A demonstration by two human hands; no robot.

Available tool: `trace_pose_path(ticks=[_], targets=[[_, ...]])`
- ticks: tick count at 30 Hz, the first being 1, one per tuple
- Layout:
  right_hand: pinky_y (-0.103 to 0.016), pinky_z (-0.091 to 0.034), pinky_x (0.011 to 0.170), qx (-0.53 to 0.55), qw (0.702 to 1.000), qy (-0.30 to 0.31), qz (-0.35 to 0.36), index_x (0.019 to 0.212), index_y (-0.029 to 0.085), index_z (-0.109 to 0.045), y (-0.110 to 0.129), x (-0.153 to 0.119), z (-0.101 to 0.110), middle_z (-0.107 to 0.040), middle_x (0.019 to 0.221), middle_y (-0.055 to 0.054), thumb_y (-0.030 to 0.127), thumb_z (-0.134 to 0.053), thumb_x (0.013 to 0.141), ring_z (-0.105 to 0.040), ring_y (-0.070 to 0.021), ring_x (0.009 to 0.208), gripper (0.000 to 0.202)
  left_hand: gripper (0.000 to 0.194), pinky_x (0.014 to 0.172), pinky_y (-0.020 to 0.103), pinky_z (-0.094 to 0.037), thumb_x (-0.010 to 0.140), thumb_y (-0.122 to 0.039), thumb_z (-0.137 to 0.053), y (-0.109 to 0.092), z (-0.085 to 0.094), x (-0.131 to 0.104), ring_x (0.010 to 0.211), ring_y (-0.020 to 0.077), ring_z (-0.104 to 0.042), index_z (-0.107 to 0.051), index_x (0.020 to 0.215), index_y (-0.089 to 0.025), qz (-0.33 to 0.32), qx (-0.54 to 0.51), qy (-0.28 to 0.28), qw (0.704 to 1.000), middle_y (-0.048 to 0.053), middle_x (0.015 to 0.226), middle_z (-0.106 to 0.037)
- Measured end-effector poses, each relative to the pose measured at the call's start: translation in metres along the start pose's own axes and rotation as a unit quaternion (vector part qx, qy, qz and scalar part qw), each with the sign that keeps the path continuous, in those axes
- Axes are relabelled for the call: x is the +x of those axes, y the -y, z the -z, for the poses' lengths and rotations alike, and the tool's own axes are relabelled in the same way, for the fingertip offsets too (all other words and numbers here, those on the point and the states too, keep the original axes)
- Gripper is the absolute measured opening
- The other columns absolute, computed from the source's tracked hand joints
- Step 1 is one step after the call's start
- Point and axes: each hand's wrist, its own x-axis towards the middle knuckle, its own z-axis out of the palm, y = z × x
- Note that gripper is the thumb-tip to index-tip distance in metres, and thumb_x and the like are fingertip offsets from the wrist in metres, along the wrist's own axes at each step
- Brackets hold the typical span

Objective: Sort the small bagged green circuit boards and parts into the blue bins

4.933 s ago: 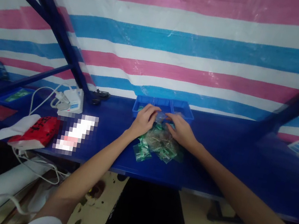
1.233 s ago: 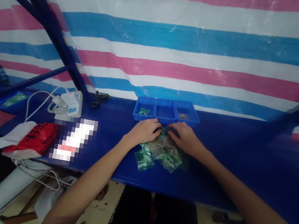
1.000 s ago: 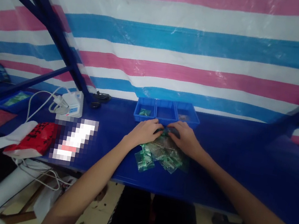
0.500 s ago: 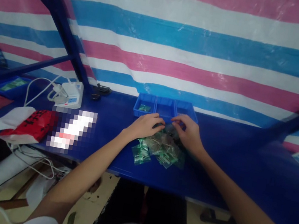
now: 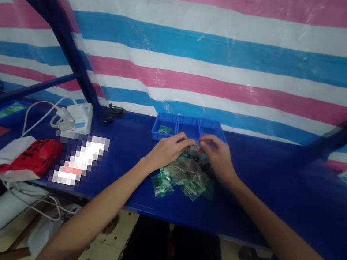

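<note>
Both hands meet above a pile of small clear-and-green plastic packets on the blue table. My left hand has its thumb and fingers pinched on a small clear item, too small to name. From the other side my right hand closes its fingertips at the same item. Just behind the hands stands a blue tray with three compartments; its left compartment holds a green packet. One green packet lies at the pile's front left.
To the left are a white power strip with cables, a red and white bag and a blurred-out bright object. Farther left sits another blue tray. Dark items lie at the back. A striped sheet hangs behind.
The view has shifted slightly. My hands have come closer together, and the small clear item now shows between their fingertips.
</note>
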Motion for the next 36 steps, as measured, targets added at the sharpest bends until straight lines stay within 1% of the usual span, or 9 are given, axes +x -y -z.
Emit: trace_pose_path(ticks=[5,10,14,17,22,26,28,31,36], targets=[[-0.038,-0.057,0.058,-0.003,1.000,0.017,-0.020,0.090,0.024,-0.064,-0.005,-0.002,-0.004,-0.067,0.075,-0.002,0.044,-0.070,0.084,-0.064,-0.0197,0.057,0.021,0.025,0.072,0.027,-0.052,0.106,-0.031,-0.043,-0.001,0.001,0.001,0.084,0.0137,-0.061,-0.063,0.119,-0.024,-0.015,0.009,-0.018,1.000,0.006,0.104,-0.058],[-0.036,-0.055,0.070,-0.167,0.977,0.035,0.127,0.095,0.024,-0.067,0.011,-0.005,0.000,-0.068,0.100,-0.007,0.040,-0.058,0.094,-0.066,-0.0223,0.084,0.018,0.025,0.078,0.031,-0.055,0.105,-0.033,-0.044,-0.001,0.004,0.003,0.093,0.0172,-0.062,-0.065,0.110,-0.019,0.006,-0.007,-0.060,0.998,0.009,0.108,-0.058],[-0.035,-0.052,0.069,-0.236,0.952,0.073,0.178,0.100,0.024,-0.067,0.017,-0.007,0.001,-0.070,0.094,-0.007,0.035,-0.060,0.094,-0.065,-0.0223,0.082,0.014,0.024,0.081,0.032,-0.055,0.106,-0.031,-0.043,-0.001,0.003,0.003,0.097,0.0184,-0.064,-0.063,0.108,-0.017,0.017,-0.030,-0.054,0.998,0.008,0.104,-0.064],[-0.035,-0.052,0.069,-0.223,0.962,0.055,0.149,0.097,0.024,-0.067,0.010,-0.007,0.000,-0.071,0.087,-0.005,0.033,-0.058,0.095,-0.066,-0.0215,0.078,0.013,0.022,0.085,0.033,-0.055,0.106,-0.031,-0.044,-0.002,-0.002,0.002,0.099,0.0185,-0.066,-0.061,0.113,-0.018,0.015,-0.055,-0.049,0.997,0.006,0.106,-0.068],[-0.036,-0.054,0.070,-0.051,0.997,0.031,0.039,0.099,0.024,-0.062,-0.001,-0.003,-0.001,-0.069,0.080,-0.002,0.036,-0.066,0.088,-0.068,-0.0214,0.076,0.016,0.036,0.078,0.030,-0.056,0.103,-0.032,-0.050,-0.004,-0.006,0.001,0.090,0.0164,-0.067,-0.048,0.139,-0.023,0.031,-0.067,-0.048,0.996,0.007,0.114,-0.066],[-0.030,-0.050,0.059,0.045,0.998,0.033,-0.025,0.109,0.023,-0.058,0.000,-0.001,0.000,-0.068,0.073,0.001,0.036,-0.071,0.084,-0.065,-0.0182,0.066,0.031,0.042,0.075,0.031,-0.057,0.097,-0.039,-0.062,-0.006,-0.002,0.001,0.090,0.0170,-0.064,-0.052,0.135,-0.026,0.022,-0.038,-0.016,0.999,0.007,0.119,-0.058],[-0.029,-0.048,0.057,0.074,0.996,0.037,-0.037,0.109,0.023,-0.058,0.003,0.000,0.001,-0.068,0.072,0.002,0.036,-0.072,0.083,-0.065,-0.0171,0.064,0.032,0.043,0.079,0.033,-0.057,0.094,-0.042,-0.065,-0.005,-0.001,0.002,0.097,0.0192,-0.063,-0.055,0.133,-0.026,0.014,-0.035,-0.014,0.999,0.008,0.122,-0.054],[-0.029,-0.049,0.059,0.073,0.995,0.053,-0.035,0.103,0.022,-0.063,0.004,0.000,0.002,-0.070,0.073,0.000,0.037,-0.069,0.085,-0.065,-0.0169,0.065,0.025,0.030,0.083,0.034,-0.057,0.098,-0.038,-0.059,-0.003,-0.004,0.003,0.098,0.0182,-0.062,-0.061,0.125,-0.024,0.012,-0.035,-0.051,0.998,0.009,0.121,-0.053],[-0.033,-0.053,0.067,0.006,0.995,0.096,-0.004,0.103,0.021,-0.067,-0.002,0.000,0.003,-0.075,0.090,-0.006,0.039,-0.060,0.091,-0.071,-0.0213,0.083,0.022,0.022,0.086,0.033,-0.055,0.103,-0.027,-0.050,0.003,-0.007,0.003,0.096,0.0168,-0.064,-0.065,0.118,-0.021,-0.003,-0.046,-0.103,0.994,0.007,0.107,-0.061]])
